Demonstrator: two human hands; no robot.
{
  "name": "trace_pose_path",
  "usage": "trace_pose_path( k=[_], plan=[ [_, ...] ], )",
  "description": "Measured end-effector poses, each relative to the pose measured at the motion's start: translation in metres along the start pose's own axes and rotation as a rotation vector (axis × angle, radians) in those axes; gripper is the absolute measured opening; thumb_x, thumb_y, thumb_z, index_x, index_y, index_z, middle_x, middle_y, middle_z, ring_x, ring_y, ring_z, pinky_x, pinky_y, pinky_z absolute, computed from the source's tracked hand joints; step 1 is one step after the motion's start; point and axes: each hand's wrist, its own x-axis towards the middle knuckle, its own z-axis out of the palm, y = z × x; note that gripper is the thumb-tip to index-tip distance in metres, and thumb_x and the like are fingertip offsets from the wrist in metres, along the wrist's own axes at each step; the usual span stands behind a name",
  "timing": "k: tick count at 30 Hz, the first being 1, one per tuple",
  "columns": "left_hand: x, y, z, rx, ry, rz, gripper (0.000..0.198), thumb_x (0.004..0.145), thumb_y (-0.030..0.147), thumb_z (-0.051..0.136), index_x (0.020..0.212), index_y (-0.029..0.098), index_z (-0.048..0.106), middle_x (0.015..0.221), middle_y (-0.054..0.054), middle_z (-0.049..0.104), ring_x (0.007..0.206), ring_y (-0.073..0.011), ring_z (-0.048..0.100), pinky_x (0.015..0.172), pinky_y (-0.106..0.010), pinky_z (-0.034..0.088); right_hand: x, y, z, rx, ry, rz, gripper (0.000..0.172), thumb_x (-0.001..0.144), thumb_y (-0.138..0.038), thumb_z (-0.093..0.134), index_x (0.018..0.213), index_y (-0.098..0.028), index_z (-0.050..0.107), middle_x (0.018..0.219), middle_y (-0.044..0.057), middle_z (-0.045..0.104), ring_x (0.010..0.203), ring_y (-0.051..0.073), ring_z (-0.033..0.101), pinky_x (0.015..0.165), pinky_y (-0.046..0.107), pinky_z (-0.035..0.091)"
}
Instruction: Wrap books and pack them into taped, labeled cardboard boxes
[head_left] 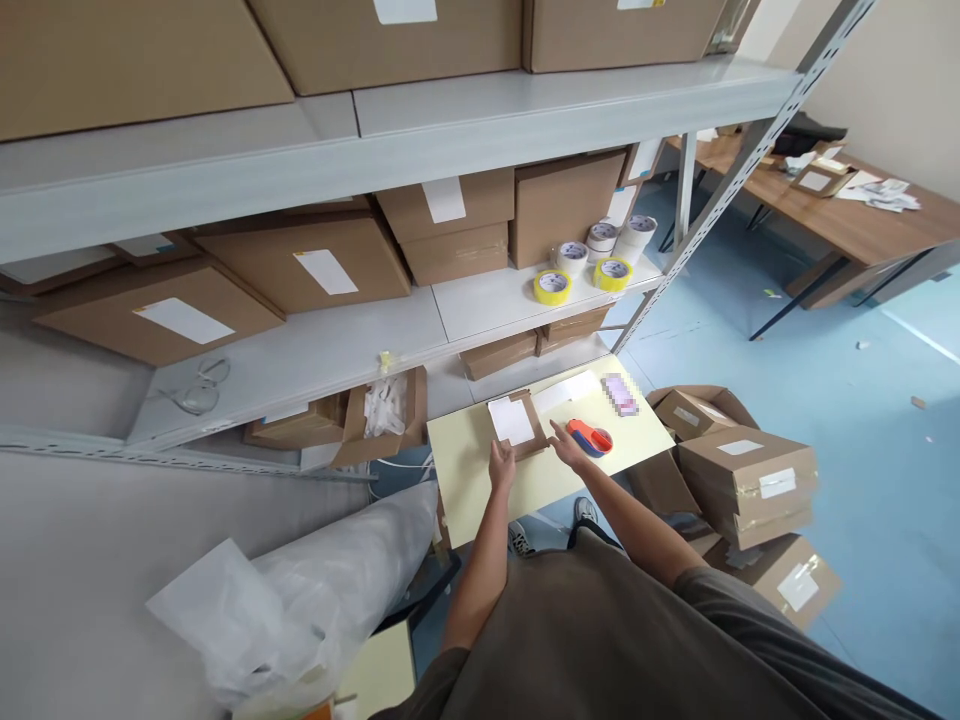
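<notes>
A small flat cardboard box with a white label on top lies on the pale yellow table. My left hand grips its near left corner, with the thumb along the edge. My right hand is beside the box's right edge, fingers stretched out and apart; whether they touch the cardboard I cannot tell. Just right of that hand sits a red and blue tape dispenser. White paper sheets lie behind the box. Farther right is a blurred pinkish item.
Shelving behind the table carries cardboard boxes, tape rolls and eyeglasses. An open carton stands left of the table. Stacked boxes stand at the right, and a large plastic bag lies at the lower left.
</notes>
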Motion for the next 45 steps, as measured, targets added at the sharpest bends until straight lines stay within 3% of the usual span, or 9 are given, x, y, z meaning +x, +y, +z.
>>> trace_pose_path(
  k=[5, 12, 18, 23, 28, 32, 37, 40, 45],
  plan=[
    [-0.002, 0.035, 0.022, 0.074, 0.184, 0.274, 0.064, 0.099, 0.032, 0.059, 0.161, 0.022, 0.047, 0.162, -0.015, 0.054, 0.153, -0.0298, 0.046, 0.124, -0.042, 0.041, 0.012, -0.006, -0.043, -0.108, 0.013, -0.002, 0.078, 0.096, -0.034, 0.052, 0.171, -0.023, 0.033, 0.162, 0.009, 0.056, 0.151, 0.028, 0.051, 0.128, 0.045, 0.036],
    [0.037, 0.11, 0.1, 0.106, -0.114, 0.428, 0.053, 0.097, 0.027, 0.064, 0.15, 0.022, 0.062, 0.152, -0.014, 0.063, 0.146, -0.0292, 0.053, 0.125, -0.042, 0.039, 0.068, -0.001, -0.109, -0.135, 0.058, -0.037, 0.074, 0.094, -0.028, 0.049, 0.168, -0.028, 0.04, 0.173, 0.002, 0.042, 0.158, 0.027, 0.042, 0.13, 0.046, 0.034],
    [0.119, 0.152, 0.165, 0.313, -0.278, 0.269, 0.044, 0.088, 0.02, 0.076, 0.131, 0.015, 0.072, 0.143, -0.02, 0.069, 0.139, -0.035, 0.06, 0.122, -0.044, 0.04, 0.157, 0.015, -0.143, -0.355, -0.106, -0.006, 0.069, 0.091, -0.019, 0.06, 0.16, -0.022, 0.053, 0.175, 0.009, 0.036, 0.157, 0.032, 0.043, 0.129, 0.046, 0.037],
    [0.163, 0.159, 0.194, 0.382, -0.225, 0.187, 0.038, 0.078, 0.017, 0.082, 0.115, 0.015, 0.075, 0.137, -0.023, 0.072, 0.141, -0.0375, 0.058, 0.121, -0.046, 0.04, 0.206, 0.04, -0.143, -0.53, -0.343, -0.017, 0.08, 0.086, -0.013, 0.065, 0.164, -0.017, 0.048, 0.177, 0.015, 0.029, 0.166, 0.035, 0.023, 0.133, 0.049, 0.028],
    [0.171, 0.159, 0.189, 0.506, -0.195, 0.117, 0.018, 0.071, 0.023, 0.086, 0.085, 0.021, 0.074, 0.108, -0.015, 0.08, 0.124, -0.0365, 0.069, 0.107, -0.043, 0.049, 0.212, 0.063, -0.142, -0.578, -0.438, -0.014, 0.092, 0.082, -0.014, 0.066, 0.169, -0.028, 0.039, 0.181, 0.008, 0.016, 0.168, 0.035, 0.013, 0.127, 0.057, 0.037],
    [0.158, 0.164, 0.166, 0.546, -0.149, 0.103, 0.022, 0.069, 0.034, 0.089, 0.067, 0.024, 0.069, 0.08, -0.01, 0.078, 0.103, -0.0332, 0.075, 0.094, -0.039, 0.054, 0.209, 0.059, -0.147, -0.582, -0.413, -0.005, 0.089, 0.082, -0.013, 0.065, 0.167, -0.026, 0.041, 0.18, 0.008, 0.024, 0.167, 0.033, 0.017, 0.129, 0.052, 0.035],
    [0.124, 0.177, 0.137, 0.537, -0.079, 0.192, 0.023, 0.072, 0.042, 0.089, 0.071, 0.026, 0.074, 0.081, -0.008, 0.078, 0.1, -0.0306, 0.075, 0.092, -0.037, 0.053, 0.197, 0.026, -0.155, -0.493, -0.272, -0.055, 0.077, 0.089, -0.018, 0.064, 0.164, -0.023, 0.048, 0.17, 0.013, 0.046, 0.158, 0.036, 0.04, 0.127, 0.051, 0.039],
    [0.103, 0.189, 0.122, 0.54, -0.104, 0.245, 0.022, 0.075, 0.044, 0.088, 0.073, 0.025, 0.077, 0.079, -0.008, 0.078, 0.096, -0.0301, 0.074, 0.09, -0.036, 0.052, 0.187, 0.002, -0.166, -0.468, -0.15, -0.225, 0.068, 0.093, -0.019, 0.059, 0.161, -0.025, 0.052, 0.168, 0.009, 0.049, 0.159, 0.033, 0.037, 0.129, 0.052, 0.035],
    [0.076, 0.206, 0.09, 0.48, -0.137, 0.306, 0.027, 0.079, 0.049, 0.083, 0.072, 0.024, 0.078, 0.069, -0.004, 0.071, 0.08, -0.0254, 0.068, 0.079, -0.033, 0.05, 0.18, -0.035, -0.187, -0.463, -0.248, -0.378, 0.034, 0.094, -0.025, 0.065, 0.126, -0.026, 0.078, 0.142, 0.009, 0.072, 0.151, 0.033, 0.047, 0.125, 0.051, 0.037]
  ],
)
